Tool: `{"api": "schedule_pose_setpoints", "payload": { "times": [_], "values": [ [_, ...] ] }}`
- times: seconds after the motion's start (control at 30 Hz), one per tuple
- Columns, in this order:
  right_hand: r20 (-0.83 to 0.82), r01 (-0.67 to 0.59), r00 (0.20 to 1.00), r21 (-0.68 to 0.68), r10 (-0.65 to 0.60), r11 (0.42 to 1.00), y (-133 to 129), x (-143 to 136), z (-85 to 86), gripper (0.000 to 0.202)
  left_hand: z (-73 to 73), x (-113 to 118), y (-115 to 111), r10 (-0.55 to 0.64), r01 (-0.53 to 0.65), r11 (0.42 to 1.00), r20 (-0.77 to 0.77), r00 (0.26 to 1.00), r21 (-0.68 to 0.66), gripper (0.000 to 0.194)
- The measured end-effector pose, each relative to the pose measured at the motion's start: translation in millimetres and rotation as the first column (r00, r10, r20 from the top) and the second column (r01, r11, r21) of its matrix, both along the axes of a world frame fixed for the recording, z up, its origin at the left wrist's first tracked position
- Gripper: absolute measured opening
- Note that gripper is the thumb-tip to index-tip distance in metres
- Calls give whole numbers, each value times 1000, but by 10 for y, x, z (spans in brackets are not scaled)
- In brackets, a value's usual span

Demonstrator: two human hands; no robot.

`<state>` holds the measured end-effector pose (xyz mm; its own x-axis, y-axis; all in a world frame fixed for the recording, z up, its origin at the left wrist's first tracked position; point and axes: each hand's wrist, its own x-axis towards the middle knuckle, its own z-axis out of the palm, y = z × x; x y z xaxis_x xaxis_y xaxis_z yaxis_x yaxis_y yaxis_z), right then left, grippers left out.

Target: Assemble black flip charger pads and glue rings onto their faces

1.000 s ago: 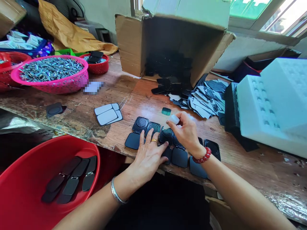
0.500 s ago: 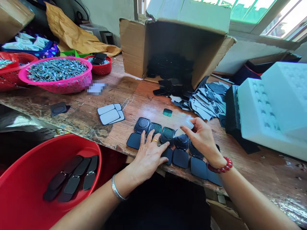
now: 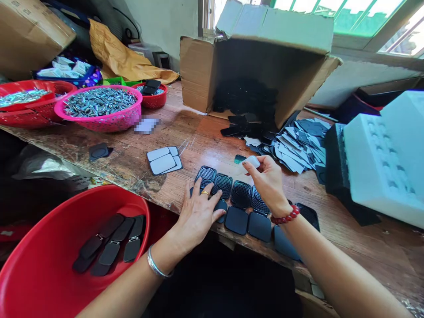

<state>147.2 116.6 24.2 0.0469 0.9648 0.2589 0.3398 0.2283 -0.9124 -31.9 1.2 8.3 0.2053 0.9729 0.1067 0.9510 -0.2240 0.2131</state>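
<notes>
A row of hinged black plates lies along the front of the table, with patterned rounded squares on the far side and smooth black flaps on the near side. My left hand lies over the left end of the row, fingers spread and touching the plates, partly hiding them. Above the middle of the row, my right hand pinches a thin, translucent whitish piece between thumb and fingers; its exact kind is unclear. Just beyond that piece a small dark green rounded plate lies on the wood.
White-faced pads lie left of the row. A pile of black and white cut pieces spills beside an open cardboard box. White foam blocks stand right. A pink basket holds metal parts; a red tub holds hinged plates.
Both hands have shifted left along the row. The right hand still pinches the translucent piece, now nearer the green plate. The whole view has moved slightly.
</notes>
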Motion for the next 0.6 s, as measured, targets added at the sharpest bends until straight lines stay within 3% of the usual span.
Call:
{"api": "schedule_pose_setpoints", "payload": {
  "times": [0.3, 0.47, 0.6],
  "values": [
    [140, -23, 990, 65, 14, 998, 87, -149, -46, 23, 64, 8, 44, -19, 19, 1000, -21, 1000, -12, 45],
    [233, -81, 971, 91, 57, 993, 15, -100, 20, 21, 123, 3, 60, -26, 24, 996, -20, 999, -84, 49],
    [317, -108, 945, 85, 76, 991, -92, -46, 107, 20, 103, -1, 57, -26, 25, 998, -11, 1000, -57, 48]
  ]
}}
